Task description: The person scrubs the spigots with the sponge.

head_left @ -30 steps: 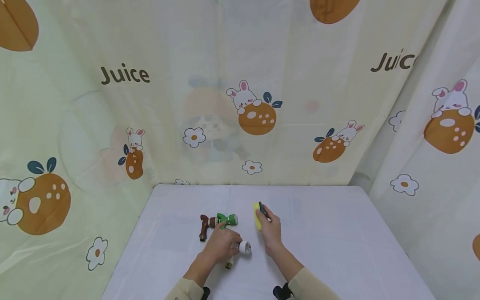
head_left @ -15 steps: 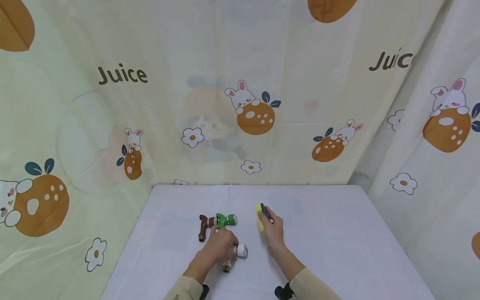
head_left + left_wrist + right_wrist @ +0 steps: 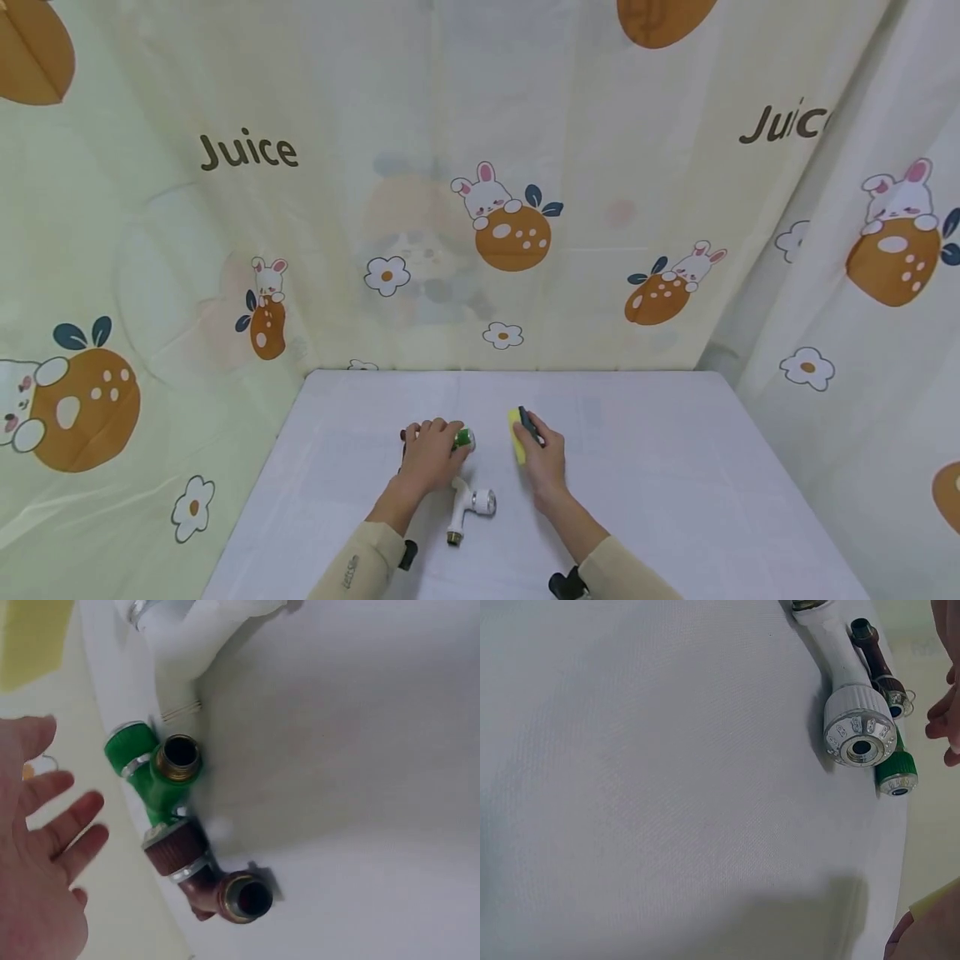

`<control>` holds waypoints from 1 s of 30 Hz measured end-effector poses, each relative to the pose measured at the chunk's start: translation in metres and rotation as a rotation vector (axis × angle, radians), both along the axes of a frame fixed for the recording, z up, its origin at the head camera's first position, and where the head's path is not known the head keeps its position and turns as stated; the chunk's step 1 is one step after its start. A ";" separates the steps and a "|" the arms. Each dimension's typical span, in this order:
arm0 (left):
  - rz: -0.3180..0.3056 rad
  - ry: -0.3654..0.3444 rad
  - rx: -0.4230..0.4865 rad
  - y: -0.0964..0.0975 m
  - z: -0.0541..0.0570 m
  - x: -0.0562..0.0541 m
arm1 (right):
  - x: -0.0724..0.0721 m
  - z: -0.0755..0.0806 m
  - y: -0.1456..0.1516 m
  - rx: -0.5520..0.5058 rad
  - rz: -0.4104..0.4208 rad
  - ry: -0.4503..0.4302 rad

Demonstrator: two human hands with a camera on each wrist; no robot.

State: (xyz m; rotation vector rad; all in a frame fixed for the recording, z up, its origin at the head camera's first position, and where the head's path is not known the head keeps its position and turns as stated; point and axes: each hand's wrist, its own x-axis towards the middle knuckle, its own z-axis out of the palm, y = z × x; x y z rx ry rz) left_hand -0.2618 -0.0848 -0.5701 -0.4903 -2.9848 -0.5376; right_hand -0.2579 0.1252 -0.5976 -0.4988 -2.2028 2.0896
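Note:
My left hand (image 3: 430, 460) is over the green tap (image 3: 154, 769) and the brown tap (image 3: 180, 851), covering most of both in the head view. Its fingers (image 3: 71, 817) look loosely spread in the left wrist view, with nothing between them. Closer to me lies the white tap (image 3: 467, 505), its threaded brass end pointing toward me and its round white knob to the right. My right hand (image 3: 548, 463) holds a yellow sponge (image 3: 516, 442) with a dark green side, thumb on the yellow face, at the right of the taps.
A white cloth-covered table (image 3: 660, 467) carries everything. Behind it and along both sides hangs a cream curtain (image 3: 585, 333) printed with rabbits, oranges and flowers. Dark wrist-camera mounts (image 3: 567, 583) sit at both sleeves.
My left hand has let go of the white tap, which it moved slightly toward me, and has moved forward over the green and brown taps. My right hand stays nearly still with the sponge.

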 end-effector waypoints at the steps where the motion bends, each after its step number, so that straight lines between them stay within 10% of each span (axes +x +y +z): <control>1: 0.024 -0.002 -0.023 0.002 -0.001 -0.002 | 0.000 0.000 0.000 0.001 0.002 0.001; 11: 0.104 -0.078 -0.254 0.020 -0.020 -0.012 | 0.002 0.001 0.001 0.005 0.012 -0.006; 30: 0.160 -0.085 -0.031 0.036 -0.036 -0.010 | 0.005 0.000 -0.002 0.012 0.014 -0.024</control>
